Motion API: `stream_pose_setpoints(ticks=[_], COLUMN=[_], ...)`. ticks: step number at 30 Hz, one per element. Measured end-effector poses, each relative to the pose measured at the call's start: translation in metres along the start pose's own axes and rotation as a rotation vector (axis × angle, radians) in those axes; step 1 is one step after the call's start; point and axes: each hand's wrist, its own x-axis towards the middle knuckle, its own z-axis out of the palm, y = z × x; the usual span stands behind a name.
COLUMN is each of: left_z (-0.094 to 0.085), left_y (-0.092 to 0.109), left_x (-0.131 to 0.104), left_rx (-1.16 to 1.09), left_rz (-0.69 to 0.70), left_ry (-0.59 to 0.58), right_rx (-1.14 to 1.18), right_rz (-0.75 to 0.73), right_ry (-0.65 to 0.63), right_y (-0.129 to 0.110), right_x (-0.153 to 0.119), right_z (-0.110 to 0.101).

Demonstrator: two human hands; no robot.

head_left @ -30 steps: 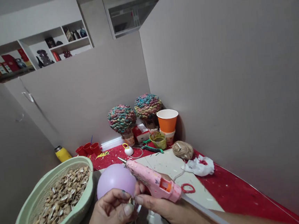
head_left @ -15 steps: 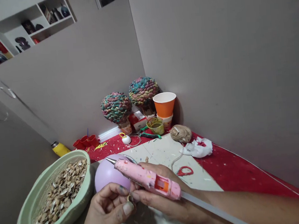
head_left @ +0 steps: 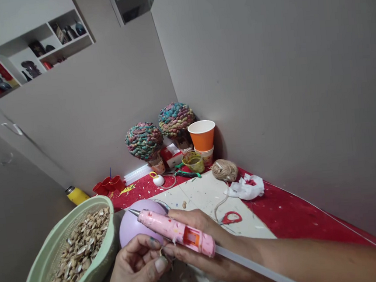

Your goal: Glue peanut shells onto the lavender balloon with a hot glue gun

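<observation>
Having the green basket (head_left: 103,260), cut off below, left of the left hand (head_left: 129,264), and the lilac balloon (head_left: 130,229) just beyond. Gripping the pink glue gun (head_left: 176,232) in the right hand (head_left: 215,261); pinching a small, mostly hidden piece (head_left: 162,252) in the left fingertips, well short of the pale board's (head_left: 244,224) right edge.

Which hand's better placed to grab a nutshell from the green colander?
Left, I'd say: the left hand is nearer the green colander, though its fingertips look occupied. The right hand is farther off, holding the pink glue gun.
</observation>
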Motion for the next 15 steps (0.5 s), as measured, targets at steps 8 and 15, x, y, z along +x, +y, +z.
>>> stream_pose_setpoints(ticks=[8,15], left_z=[0.002,0.007], left_y=[0.005,0.010], left_x=[-0.005,-0.008], left_rx=[-0.041,-0.138], left_rz=[-0.023,-0.075], left_ry=[-0.028,-0.098], right_rx=[0.053,0.461], right_rz=[0.066,0.267], right_ry=[-0.018,-0.042], right_y=[-0.004,-0.012], right_x=[0.000,0.005], right_z=[-0.002,0.002])
